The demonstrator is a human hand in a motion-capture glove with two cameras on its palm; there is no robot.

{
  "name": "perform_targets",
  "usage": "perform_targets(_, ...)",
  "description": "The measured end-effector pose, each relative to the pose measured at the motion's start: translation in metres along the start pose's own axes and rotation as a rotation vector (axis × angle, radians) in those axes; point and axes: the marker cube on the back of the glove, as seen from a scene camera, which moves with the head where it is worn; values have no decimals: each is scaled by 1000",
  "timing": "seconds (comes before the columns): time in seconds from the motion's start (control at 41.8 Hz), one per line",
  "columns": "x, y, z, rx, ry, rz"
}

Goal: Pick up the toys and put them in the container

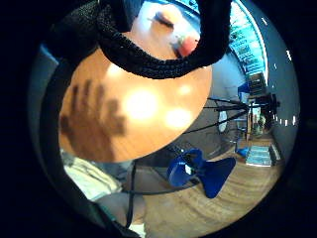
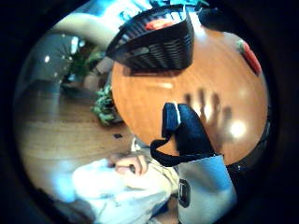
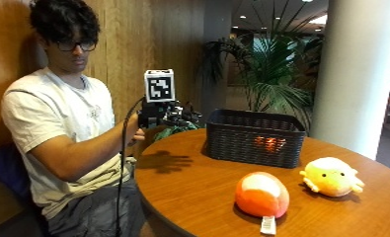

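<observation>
Outside view: one orange item is seen through the container [image 3: 255, 139] wall, orange toy [image 3: 261, 194] and yellow toy [image 3: 331, 176] are left on the bench [image 3: 194, 192], hand [image 3: 156, 118] is raised empty, fingers spread wide judging by its shadow.

A lobby-like public interior; wood-panelled wall [image 3: 148, 34], large white column [image 3: 362, 69], potted palm [image 3: 273, 64], recessed ceiling lights [image 3: 267, 15].

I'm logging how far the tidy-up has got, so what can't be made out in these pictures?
- The orange thing inside the black basket: in the outside view only a glow shows through the wall, so what it is stays unclear.
- The right hand: the rig on it covers its fingers in the outside view.
- The yellow plush toy: absent from both palm views, which catch only the orange plush toy.
</observation>
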Motion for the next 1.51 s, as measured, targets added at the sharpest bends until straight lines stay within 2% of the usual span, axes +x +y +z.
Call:
perform_targets(0.168,24,-14,-1,-6,127,-32)
perform_targets(0.239,26,-30,-8,-5,40,12)
perform_targets(0.335,54,-55,-14,5,82,59)
perform_targets(0.455,94,-93,-20,12,34,178)
perform_targets(0.598,168,-136,-15,-1,101,236)
perform_targets(0.742,213,-169,-6,-98,-24,387)
perform_targets(0.886,251,-191,17,-192,-10,510)
perform_targets(1.125,268,-203,71,-379,-160,495)
perform_targets(1.293,265,-201,95,-509,-181,477)
perform_targets(1.412,261,-200,98,-466,-154,456)
perform_targets(1.508,261,-200,101,-278,-154,433)
